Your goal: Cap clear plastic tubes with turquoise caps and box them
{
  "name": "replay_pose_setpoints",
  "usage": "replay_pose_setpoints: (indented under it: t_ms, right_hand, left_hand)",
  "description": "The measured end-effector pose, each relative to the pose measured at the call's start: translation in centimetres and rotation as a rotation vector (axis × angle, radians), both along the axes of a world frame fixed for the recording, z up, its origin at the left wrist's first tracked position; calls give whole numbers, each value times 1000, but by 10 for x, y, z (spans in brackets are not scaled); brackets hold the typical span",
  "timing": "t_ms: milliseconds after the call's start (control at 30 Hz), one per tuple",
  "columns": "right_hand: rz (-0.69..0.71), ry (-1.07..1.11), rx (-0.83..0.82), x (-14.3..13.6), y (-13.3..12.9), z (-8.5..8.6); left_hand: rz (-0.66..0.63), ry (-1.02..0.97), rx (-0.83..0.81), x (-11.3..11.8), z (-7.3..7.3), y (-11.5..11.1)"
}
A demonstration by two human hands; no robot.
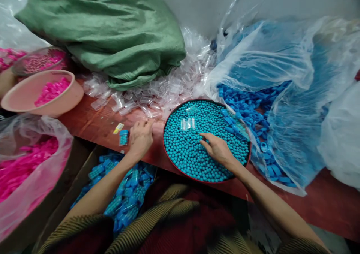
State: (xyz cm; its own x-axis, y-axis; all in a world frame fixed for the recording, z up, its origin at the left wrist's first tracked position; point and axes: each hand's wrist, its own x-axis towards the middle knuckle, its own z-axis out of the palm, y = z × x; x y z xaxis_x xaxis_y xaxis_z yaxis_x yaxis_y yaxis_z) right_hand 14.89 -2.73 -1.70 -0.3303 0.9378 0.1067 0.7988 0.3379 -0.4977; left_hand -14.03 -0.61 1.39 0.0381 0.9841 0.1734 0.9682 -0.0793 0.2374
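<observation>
A round red-rimmed tray [180, 168] full of teal beads stands on the red table. My right hand [215, 147] is over the beads, thumb and forefinger apart at the tips, with nothing visible between them. Two clear plastic pieces [187, 124] lie on the beads, and some blue caps [236, 128] rest at the tray's right side. My left hand [141, 136] is at the table left of the tray, fingers curled; what they hold, if anything, is hidden. Beside it lie a small bead-filled blue container [123, 138] and a yellow-and-white piece [118, 128].
Clear containers [157, 93] are heaped behind, by a green sack [112, 33]. Blue caps [253, 100] spill from a plastic bag [298, 134] at right. Left are a pink bowl [56, 100] and a bag of pink pieces [28, 168]. Filled containers [126, 194] lie below the table edge.
</observation>
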Motion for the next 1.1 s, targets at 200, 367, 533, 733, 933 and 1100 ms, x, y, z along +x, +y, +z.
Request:
replay_pose_setpoints:
  t_ms: [200,367,533,733,933,1100]
  right_hand:
    - [5,73,-16,6,8,-8]
    - [46,97,-65,21,3,6]
    - [-10,111,-76,40,-5,13]
    - [-71,192,-83,57,-11,21]
    - [-276,-29,11,87,4,35]
    - [-443,-428,-85,85,35,38]
  left_hand:
    - [-573,60,-18,64,-12,39]
    - [-820,25,-286,108,-9,77]
    - [-887,155,-353,112,-7,99]
    - [-866,383,-361,106,-7,100]
    - [-844,493,-369,128,-13,87]
    - [-810,284,-410,168,-23,68]
